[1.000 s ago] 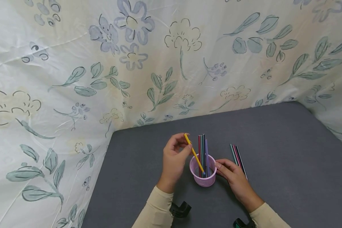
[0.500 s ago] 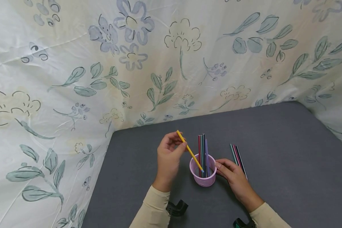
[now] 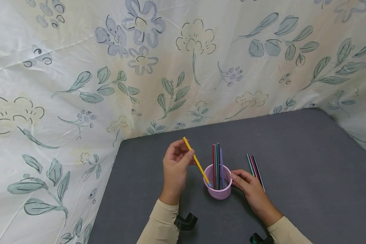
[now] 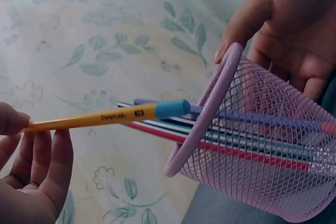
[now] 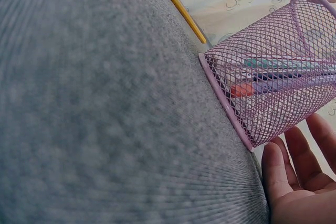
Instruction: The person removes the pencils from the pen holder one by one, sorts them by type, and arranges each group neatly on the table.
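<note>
My left hand (image 3: 174,169) pinches a yellow pencil (image 3: 192,154) between thumb and fingers, left of a pink mesh pencil cup (image 3: 219,194). The pencil slants, its blue end low by the cup's left rim; the left wrist view shows this end just outside the opening. Several pencils (image 3: 216,156), red, green, black and purple, stand in the cup. At the cup's right side, my right hand (image 3: 256,195) holds the rim with its fingertips; in the right wrist view, other fingers (image 5: 302,153) lie along the mesh wall.
Several dark pencils (image 3: 252,166) lie on the grey table (image 3: 308,169), partly behind my right hand. A second yellow pencil (image 5: 181,9) lies on the table in the right wrist view. Floral cloth (image 3: 158,84) rises behind the table. Black wrist devices (image 3: 186,222) sit below both hands.
My left hand has moved leftward with the yellow pencil, whose blue end has shifted from the cup's middle to its left rim. My right hand and the cup stay in place.
</note>
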Demonstrator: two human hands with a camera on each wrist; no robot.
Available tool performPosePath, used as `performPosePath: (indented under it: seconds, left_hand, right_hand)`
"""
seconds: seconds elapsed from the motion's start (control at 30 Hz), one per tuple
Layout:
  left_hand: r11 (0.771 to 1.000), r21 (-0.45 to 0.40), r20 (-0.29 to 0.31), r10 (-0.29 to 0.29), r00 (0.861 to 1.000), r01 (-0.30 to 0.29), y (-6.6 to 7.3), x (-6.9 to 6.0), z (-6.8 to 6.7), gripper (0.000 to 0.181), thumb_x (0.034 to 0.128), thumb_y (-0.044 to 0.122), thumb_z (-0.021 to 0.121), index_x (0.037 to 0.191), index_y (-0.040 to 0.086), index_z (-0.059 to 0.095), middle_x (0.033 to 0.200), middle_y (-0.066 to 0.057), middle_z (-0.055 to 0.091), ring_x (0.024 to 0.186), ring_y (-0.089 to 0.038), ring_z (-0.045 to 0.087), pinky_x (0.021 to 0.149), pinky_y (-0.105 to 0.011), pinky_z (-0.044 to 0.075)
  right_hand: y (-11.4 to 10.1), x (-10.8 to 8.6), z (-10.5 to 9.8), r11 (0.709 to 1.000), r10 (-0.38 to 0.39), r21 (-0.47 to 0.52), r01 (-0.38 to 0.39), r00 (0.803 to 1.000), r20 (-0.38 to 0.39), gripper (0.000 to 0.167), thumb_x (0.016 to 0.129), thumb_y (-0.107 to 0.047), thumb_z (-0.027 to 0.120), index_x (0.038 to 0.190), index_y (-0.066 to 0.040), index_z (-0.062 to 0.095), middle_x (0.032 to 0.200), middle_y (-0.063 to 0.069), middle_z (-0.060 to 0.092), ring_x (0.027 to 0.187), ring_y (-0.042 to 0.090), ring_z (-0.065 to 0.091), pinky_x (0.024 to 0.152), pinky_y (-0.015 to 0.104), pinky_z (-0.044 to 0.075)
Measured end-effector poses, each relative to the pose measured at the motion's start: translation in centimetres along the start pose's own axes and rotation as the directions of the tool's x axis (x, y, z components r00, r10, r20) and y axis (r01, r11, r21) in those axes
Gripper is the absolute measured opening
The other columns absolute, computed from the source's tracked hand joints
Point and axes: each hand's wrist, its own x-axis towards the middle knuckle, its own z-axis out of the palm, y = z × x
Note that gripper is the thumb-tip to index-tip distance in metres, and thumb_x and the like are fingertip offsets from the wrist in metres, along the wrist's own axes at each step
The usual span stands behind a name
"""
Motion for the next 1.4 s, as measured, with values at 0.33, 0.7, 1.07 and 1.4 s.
performPosePath:
  seconds: [0.33, 0.7, 1.07, 1.4]
  left_hand:
    - [0.999, 0.004, -0.042, -0.050, 0.998, 0.050, -0.1, -0.1, -0.9, 0.026, 0.1011, -0.001, 0.075, 0.125, -0.005, 0.065, 0.107, -0.020, 0.064, 0.083, -0.022, 0.068, 0.070, -0.035, 0.063]
    - [0.985, 0.098, -0.077, -0.133, 0.988, 0.141, -0.5, -0.4, -2.2, 0.022, 0.1022, 0.005, 0.076, 0.121, -0.003, 0.067, 0.106, -0.018, 0.067, 0.083, -0.022, 0.068, 0.067, -0.031, 0.061]
    - [0.969, 0.113, -0.117, -0.208, 0.971, 0.221, -1.5, -0.7, -3.8, 0.018, 0.1022, 0.006, 0.076, 0.116, -0.003, 0.068, 0.102, -0.016, 0.067, 0.078, -0.024, 0.064, 0.060, -0.029, 0.057]
    - [0.937, 0.185, -0.133, -0.274, 0.952, 0.296, -2.4, -0.9, -5.5, 0.014, 0.1023, 0.007, 0.076, 0.112, -0.002, 0.071, 0.095, -0.016, 0.067, 0.071, -0.028, 0.063, 0.056, -0.029, 0.056]
  right_hand:
    - [0.0, -0.1, -0.1, 1.000, -0.009, -0.005, 0.009, 1.000, 0.008, 0.030, 0.112, -0.011, 0.060, 0.123, 0.016, 0.068, 0.123, 0.028, 0.068, 0.110, 0.022, 0.071, 0.093, 0.028, 0.058]
    - [-0.1, 0.0, -0.1, 1.000, -0.013, 0.002, 0.013, 1.000, 0.010, 0.030, 0.112, -0.011, 0.060, 0.124, 0.017, 0.067, 0.122, 0.025, 0.069, 0.110, 0.020, 0.072, 0.092, 0.027, 0.058]
    - [-0.1, 0.1, 0.0, 1.000, -0.025, 0.019, 0.025, 1.000, 0.002, 0.028, 0.112, -0.008, 0.060, 0.124, 0.016, 0.068, 0.123, 0.027, 0.068, 0.108, 0.019, 0.072, 0.091, 0.027, 0.058]
    - [0.0, 0.2, 0.1, 1.000, -0.017, 0.020, 0.017, 1.000, -0.004, 0.028, 0.112, -0.008, 0.060, 0.124, 0.017, 0.067, 0.122, 0.025, 0.069, 0.108, 0.020, 0.072, 0.091, 0.027, 0.058]
